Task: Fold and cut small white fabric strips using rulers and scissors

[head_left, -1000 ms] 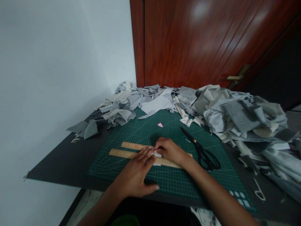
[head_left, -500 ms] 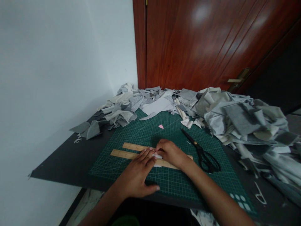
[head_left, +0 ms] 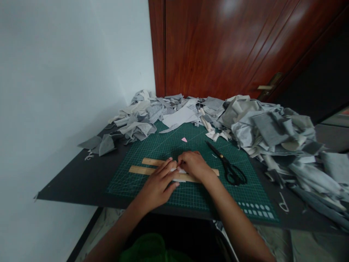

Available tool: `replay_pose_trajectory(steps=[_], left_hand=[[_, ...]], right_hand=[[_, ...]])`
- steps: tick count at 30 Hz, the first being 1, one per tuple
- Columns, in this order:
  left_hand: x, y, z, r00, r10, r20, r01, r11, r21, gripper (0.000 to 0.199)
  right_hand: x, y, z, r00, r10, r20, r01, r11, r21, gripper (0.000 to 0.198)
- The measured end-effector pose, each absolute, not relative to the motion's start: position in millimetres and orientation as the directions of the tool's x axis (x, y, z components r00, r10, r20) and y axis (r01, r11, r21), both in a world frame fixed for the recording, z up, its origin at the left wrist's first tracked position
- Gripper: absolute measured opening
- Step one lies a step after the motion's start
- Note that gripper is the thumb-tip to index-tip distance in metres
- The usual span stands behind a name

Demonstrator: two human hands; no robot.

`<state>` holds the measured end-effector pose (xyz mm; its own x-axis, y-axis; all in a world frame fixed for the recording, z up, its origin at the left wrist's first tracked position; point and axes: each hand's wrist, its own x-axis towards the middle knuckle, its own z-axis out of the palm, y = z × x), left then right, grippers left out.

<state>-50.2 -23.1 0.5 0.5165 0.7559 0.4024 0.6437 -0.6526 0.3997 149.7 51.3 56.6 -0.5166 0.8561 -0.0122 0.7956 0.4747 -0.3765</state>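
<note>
Two bamboo rulers lie roughly parallel on a green cutting mat (head_left: 152, 142), the near ruler (head_left: 139, 170) and the far ruler (head_left: 152, 161). A small white piece of fabric (head_left: 180, 180) shows beneath the near ruler and again between the two. My left hand (head_left: 158, 183) rests with outstretched fingers across the rulers, pressing near the fabric. Curled and pinched together, the fingers of my right hand (head_left: 194, 164) are at the fabric's far edge, right beside my left fingertips. What exactly lies between those fingertips is partly hidden.
Black scissors (head_left: 229, 165) lie right of my right hand. A pink scrap (head_left: 184, 139) sits beyond the hands. Heaps of grey and white fabric scraps (head_left: 275, 127) line the back and right of the black table (head_left: 81, 182). A wall and a wooden door stand behind.
The view has tilted and shifted slightly, so everything sits a bit higher. My left thumb has drawn closer to its fingers. Both hands stay at the rulers and fabric.
</note>
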Motion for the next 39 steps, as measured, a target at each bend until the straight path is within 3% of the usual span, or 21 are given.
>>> replay_pose_trajectory(steps=[5, 12, 24, 29, 39], left_hand=[[-52, -16, -2, 0.411, 0.736, 0.538, 0.596, -0.663, 0.452, 0.037], [-52, -7, -2, 0.461, 0.759, 0.46, 0.55, -0.652, 0.522, 0.051], [-58, 3, -1, 0.427, 0.784, 0.45, 0.498, -0.619, 0.607, 0.041], [-61, -2, 0, 0.347, 0.801, 0.488, 0.613, -0.587, 0.529, 0.04], [-59, 0, -5, 0.506, 0.724, 0.47, 0.608, -0.685, 0.401, 0.033]], right_hand=[[155, 52, 51, -0.529, 0.848, 0.02, 0.755, 0.481, -0.446, 0.014], [157, 51, 48, -0.528, 0.849, 0.021, 0.756, 0.482, -0.443, 0.015], [159, 53, 50, -0.544, 0.839, 0.015, 0.725, 0.479, -0.494, 0.011], [160, 54, 47, -0.541, 0.841, 0.013, 0.725, 0.474, -0.5, 0.009], [160, 51, 52, -0.543, 0.839, 0.018, 0.719, 0.476, -0.507, 0.011]])
